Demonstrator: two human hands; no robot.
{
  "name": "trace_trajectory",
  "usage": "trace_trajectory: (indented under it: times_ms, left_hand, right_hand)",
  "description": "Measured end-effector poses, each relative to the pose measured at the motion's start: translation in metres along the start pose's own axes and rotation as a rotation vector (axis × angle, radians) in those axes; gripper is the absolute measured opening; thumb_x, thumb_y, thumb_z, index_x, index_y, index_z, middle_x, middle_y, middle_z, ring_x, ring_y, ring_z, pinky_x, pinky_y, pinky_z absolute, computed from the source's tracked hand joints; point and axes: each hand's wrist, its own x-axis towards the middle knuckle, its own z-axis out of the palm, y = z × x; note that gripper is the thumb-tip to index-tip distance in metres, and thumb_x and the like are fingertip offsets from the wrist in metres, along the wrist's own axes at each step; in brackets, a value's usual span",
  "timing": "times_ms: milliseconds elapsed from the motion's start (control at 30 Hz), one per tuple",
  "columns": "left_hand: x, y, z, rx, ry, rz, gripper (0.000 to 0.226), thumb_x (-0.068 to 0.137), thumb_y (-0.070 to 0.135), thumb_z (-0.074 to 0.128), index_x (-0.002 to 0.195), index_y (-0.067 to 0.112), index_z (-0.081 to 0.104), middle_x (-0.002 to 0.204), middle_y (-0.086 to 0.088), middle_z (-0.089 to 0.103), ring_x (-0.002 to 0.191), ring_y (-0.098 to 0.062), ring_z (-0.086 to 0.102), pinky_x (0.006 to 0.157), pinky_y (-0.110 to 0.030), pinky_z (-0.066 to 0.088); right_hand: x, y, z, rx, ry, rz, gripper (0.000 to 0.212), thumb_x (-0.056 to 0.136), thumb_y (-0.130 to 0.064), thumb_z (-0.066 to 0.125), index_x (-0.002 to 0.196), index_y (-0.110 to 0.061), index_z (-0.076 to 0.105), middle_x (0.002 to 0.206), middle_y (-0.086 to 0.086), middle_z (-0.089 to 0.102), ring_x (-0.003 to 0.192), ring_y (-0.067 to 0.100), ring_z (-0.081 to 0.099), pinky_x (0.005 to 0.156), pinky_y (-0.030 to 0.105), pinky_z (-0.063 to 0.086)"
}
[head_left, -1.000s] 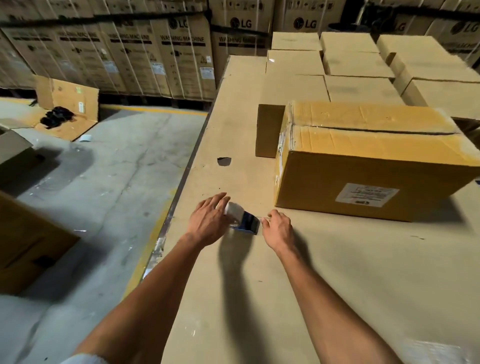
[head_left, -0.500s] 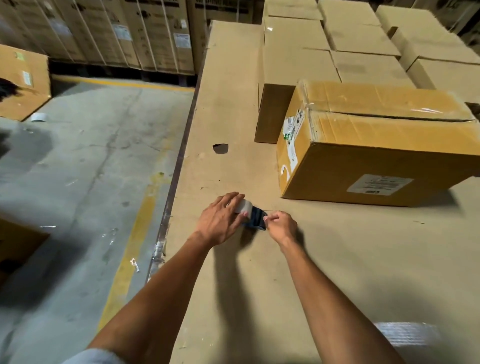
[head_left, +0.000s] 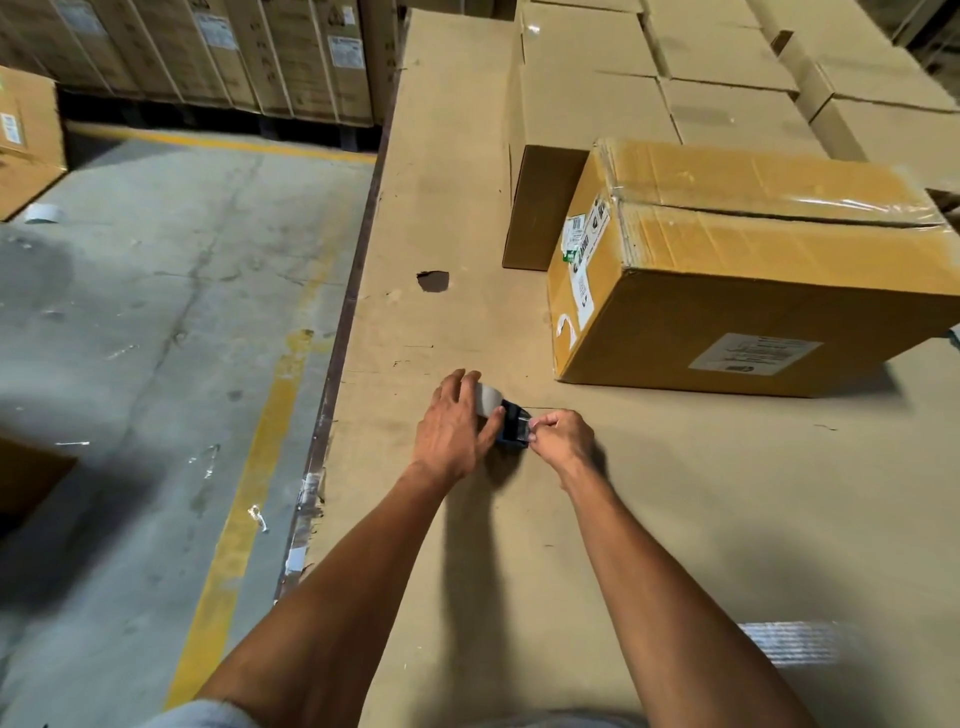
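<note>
Head camera: what is happening in front of the big box (head_left: 753, 291)?
The left hand (head_left: 452, 431) is curling round the tape roller (head_left: 506, 423); the right hand (head_left: 563, 439) is pinching its tape end (head_left: 531, 425).
What could be going wrong?
The end could be snapping back if that pinch is loosening.
Anything changing since before?
No, both hands are staying put.

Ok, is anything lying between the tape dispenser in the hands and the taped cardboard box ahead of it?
Nothing visible does. The left hand grips the blue tape dispenser with its pale roll, the right hand pinches at its front end, and only bare brown cardboard surface lies between it and the yellow-brown taped cardboard box.
</note>
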Motion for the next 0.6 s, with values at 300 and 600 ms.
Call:
trace_trajectory:
  times_ms: [300, 600]
  left_hand:
    - [-0.001, -0.022, 0.002, -0.32, -0.004, 0.027, 0.069, 0.109, 0.052, 0.045, 0.162, 0.008, 0.037, 0.167, -0.015, 0.04, 0.155, -0.035, 0.04, 0.121, -0.054, 0.043]
    - [0.004, -0.003, 0.006, -0.091, 0.094, -0.04, 0.087, 0.102, 0.065, 0.044, 0.169, 0.012, 0.029, 0.178, -0.017, 0.025, 0.164, -0.037, 0.028, 0.127, -0.051, 0.033]
  right_hand:
    - [0.01, 0.007, 0.01, 0.164, 0.001, -0.016, 0.027, 0.076, -0.013, 0.077, 0.056, -0.027, 0.068, 0.085, 0.002, 0.082, 0.088, 0.028, 0.079, 0.085, 0.045, 0.066]
    - [0.058, 0.042, 0.042, 0.291, -0.031, 0.0, 0.028, 0.063, -0.019, 0.067, 0.072, -0.045, 0.075, 0.071, -0.003, 0.079, 0.081, 0.025, 0.08, 0.081, 0.048, 0.067]
